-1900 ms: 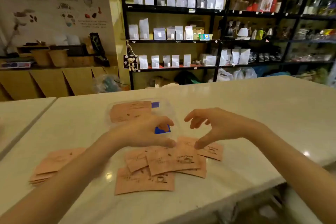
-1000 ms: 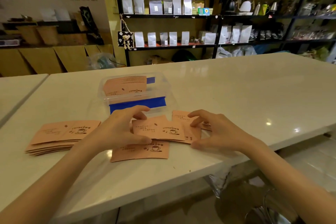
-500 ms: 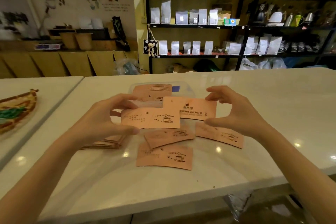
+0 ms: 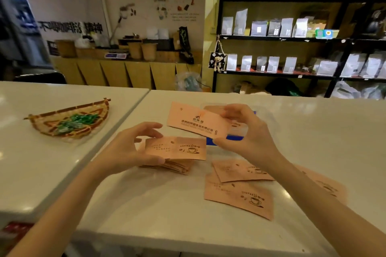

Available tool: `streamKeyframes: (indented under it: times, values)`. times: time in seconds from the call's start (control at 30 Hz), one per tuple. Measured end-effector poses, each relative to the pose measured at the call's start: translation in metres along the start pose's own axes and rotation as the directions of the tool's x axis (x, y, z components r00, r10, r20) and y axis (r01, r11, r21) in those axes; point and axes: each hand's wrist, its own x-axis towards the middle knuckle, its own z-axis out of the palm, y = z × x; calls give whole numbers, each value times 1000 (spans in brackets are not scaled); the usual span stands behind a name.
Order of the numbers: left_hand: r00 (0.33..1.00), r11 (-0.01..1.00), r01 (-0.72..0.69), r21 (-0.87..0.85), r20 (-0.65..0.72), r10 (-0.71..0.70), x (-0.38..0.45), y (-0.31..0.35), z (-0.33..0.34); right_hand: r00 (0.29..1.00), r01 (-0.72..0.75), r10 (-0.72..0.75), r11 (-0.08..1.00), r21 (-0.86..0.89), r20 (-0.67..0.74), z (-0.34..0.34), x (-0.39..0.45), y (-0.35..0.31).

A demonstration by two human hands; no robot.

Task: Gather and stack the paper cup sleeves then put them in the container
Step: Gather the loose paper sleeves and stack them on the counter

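My left hand (image 4: 127,148) pinches a flat pink paper cup sleeve (image 4: 177,148) printed with a coffee cup, held just above a stack of sleeves (image 4: 173,167) on the white counter. My right hand (image 4: 246,133) holds a second sleeve (image 4: 198,123), its text side up, tilted above the first. Three loose sleeves lie on the counter: one (image 4: 240,196) in front, one (image 4: 238,171) partly over it, one (image 4: 325,185) behind my right forearm. The clear plastic container (image 4: 269,117) with a blue band sits behind my right hand, mostly hidden, with a sleeve inside.
A woven fan-shaped basket (image 4: 71,121) with green items lies on the adjoining counter at left. A seam (image 4: 129,119) divides the two counters. Shelves of bags (image 4: 292,27) stand behind. The counter's front edge (image 4: 188,242) is close to me.
Both hands carried their sleeves leftward, over the stack that lay at the left. The right hand's sleeve now tilts above the left hand's sleeve. The camera view swung left.
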Motion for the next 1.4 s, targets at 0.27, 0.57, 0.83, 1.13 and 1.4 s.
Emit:
streamKeyframes:
  times: [0.27,0.57,0.83,1.13,1.4]
  values:
    - [996,993,82,-86,-28,-85,3,-30,5,966,-113,105,993,23,237,49,-2,2]
    - [989,988,141,-64,-35,-143,0,-41,17,928,-143,152,988,-51,339,55,-6,13]
    - [994,966,-102,238,59,90,-5,9,35,909,-160,209,974,-160,361,17,-17,13]
    - [925,881,-343,327,280,256,-2,42,88,800,-150,373,883,-444,470,-53,-41,36]
    - [914,795,-381,472,323,247,-1,37,95,791,-106,391,845,-524,471,-63,-58,55]
